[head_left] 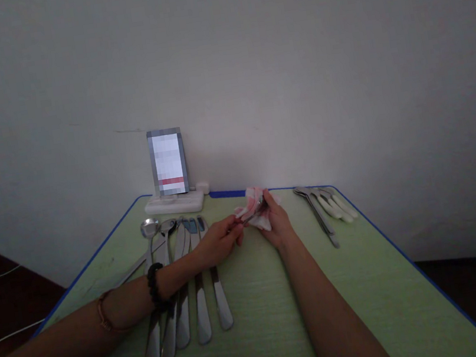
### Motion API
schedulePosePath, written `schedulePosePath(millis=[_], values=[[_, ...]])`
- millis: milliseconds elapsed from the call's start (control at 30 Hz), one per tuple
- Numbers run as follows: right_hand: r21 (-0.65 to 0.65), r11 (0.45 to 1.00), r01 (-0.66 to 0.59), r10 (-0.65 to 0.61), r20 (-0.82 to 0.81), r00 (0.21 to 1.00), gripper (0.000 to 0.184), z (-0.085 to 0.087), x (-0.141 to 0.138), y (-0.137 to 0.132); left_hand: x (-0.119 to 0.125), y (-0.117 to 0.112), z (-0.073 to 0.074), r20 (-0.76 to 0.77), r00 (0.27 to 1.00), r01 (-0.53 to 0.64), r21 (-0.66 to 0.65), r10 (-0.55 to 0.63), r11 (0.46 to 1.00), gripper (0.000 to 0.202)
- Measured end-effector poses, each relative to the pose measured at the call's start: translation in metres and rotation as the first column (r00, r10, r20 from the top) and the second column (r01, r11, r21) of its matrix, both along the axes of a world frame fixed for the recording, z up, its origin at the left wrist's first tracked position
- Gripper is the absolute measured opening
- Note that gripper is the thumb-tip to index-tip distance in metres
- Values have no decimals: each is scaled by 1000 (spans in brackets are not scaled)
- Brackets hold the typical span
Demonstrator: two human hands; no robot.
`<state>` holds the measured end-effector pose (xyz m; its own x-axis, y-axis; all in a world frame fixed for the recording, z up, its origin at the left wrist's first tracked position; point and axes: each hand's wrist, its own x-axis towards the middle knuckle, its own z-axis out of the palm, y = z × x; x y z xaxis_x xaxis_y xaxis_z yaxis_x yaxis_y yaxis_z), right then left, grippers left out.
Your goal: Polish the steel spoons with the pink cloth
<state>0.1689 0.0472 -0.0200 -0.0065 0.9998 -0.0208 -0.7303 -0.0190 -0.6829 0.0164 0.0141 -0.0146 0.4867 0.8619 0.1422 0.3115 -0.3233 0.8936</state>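
Note:
My left hand [220, 241] is closed, pinching the handle end of a metal utensil [257, 209] over the middle of the green table [372, 295]. My right hand [276, 220] is wrapped round a pink and white cloth [253, 195] that covers the utensil's far end. I cannot tell which kind of utensil it is. Under my left forearm lies a row of several knives [201, 309], with spoons [150, 228] beside them.
A second group of cutlery [326, 207] lies at the right rear of the table. A phone on a white stand [173, 202] leans at the wall behind. The table has a blue rim, with dark floor on both sides.

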Motion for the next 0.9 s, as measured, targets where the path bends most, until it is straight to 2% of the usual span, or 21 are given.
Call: schedulePosePath(millis=[100,533,733,900], values=[[-31,999,-39,39,-9,999,22,1,0,-1,0,-1,2,-7,1000,11,7,-11,1000,25],[-122,987,103,-100,23,995,25,6,-1,-4,-1,-1,1,-70,997,43,51,-39,998,27],[-151,984,93,-90,27,996,26,8,-1,-4,-2,0,2,-91,995,44,72,-38,996,28],[-140,989,40,-46,-43,998,27,9,-1,-3,-1,0,2,-88,996,39,74,-32,997,31]])
